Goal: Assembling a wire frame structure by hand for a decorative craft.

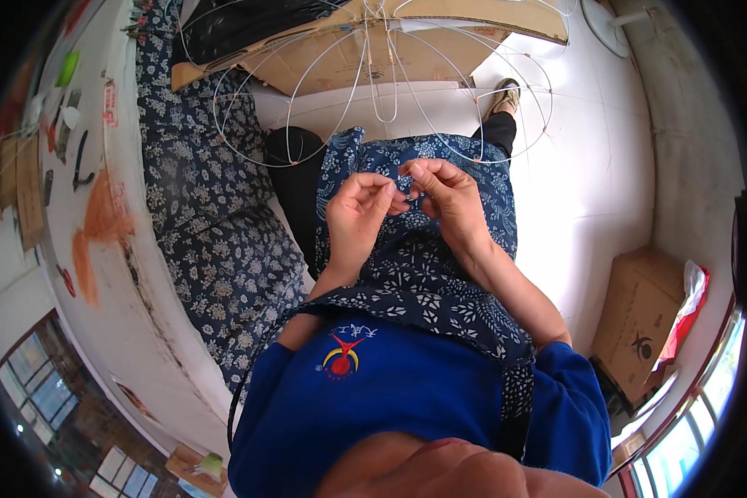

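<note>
My left hand (360,214) and my right hand (451,197) meet over my lap, thumbs and forefingers pinched. What lies between the fingertips is too small or thin to make out. Beneath them a blue apron (490,195) with a white flower pattern covers my lap. Just beyond the hands stands a frame of bent pale wire (396,65), with curved loops spreading to both sides and small brownish bindings at its joints. Neither hand touches this frame visibly.
Flattened cardboard (324,70) lies behind the wire frame, beside black plastic (253,33). At left, a white table (153,290) carries pliers (81,162) and reddish-brown powdery stains; dark flowered cloth (195,166) hangs along it. A cardboard box (639,315) stands at right. A round white base (603,29) is far right.
</note>
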Available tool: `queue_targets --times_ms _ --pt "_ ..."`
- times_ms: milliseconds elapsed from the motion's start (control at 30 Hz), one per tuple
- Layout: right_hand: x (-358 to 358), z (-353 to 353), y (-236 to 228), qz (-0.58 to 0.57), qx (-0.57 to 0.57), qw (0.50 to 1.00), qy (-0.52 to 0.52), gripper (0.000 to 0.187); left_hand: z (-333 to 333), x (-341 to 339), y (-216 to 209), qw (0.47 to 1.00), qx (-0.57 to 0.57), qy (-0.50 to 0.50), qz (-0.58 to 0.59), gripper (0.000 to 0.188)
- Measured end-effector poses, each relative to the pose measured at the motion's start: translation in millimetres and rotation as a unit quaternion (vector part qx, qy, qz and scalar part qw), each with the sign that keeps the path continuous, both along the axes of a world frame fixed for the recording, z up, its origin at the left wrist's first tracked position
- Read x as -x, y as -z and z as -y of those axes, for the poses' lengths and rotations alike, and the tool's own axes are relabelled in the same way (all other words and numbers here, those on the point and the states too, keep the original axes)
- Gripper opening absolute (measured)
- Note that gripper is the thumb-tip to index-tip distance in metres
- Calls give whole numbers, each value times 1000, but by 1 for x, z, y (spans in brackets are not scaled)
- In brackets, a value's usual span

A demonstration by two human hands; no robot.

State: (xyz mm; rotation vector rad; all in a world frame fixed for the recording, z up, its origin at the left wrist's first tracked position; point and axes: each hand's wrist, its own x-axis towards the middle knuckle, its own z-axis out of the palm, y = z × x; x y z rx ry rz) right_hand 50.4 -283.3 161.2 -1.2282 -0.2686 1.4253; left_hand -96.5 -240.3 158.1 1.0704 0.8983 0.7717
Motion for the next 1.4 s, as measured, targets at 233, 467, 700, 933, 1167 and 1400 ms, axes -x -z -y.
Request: queue_targets --times_ms 233,467,700,933,1167,1400 --pt "0 -3 -6 -24 -9 1000 15 16 2 0 3 1000 3 -1 -10 9" --pt "2 -3 -4 -9 -28 1000 10 16 3 0 2 1000 13 1 -12 9" --pt "1 -5 -3 -3 -25 1000 15 16 3 -1 9 1000 14 7 -9 9" --pt "1 -7 -3 -10 -16 1000 16 16 2 -1 12 1000 27 4 -10 10" --pt "-19 -3 -2 103 -136 978 118 8 -8 11 35 973 -111 94 -178 13" --pt "-78 5 -6 -108 -196 969 104 11 -15 26 57 886 391 3 251 13"
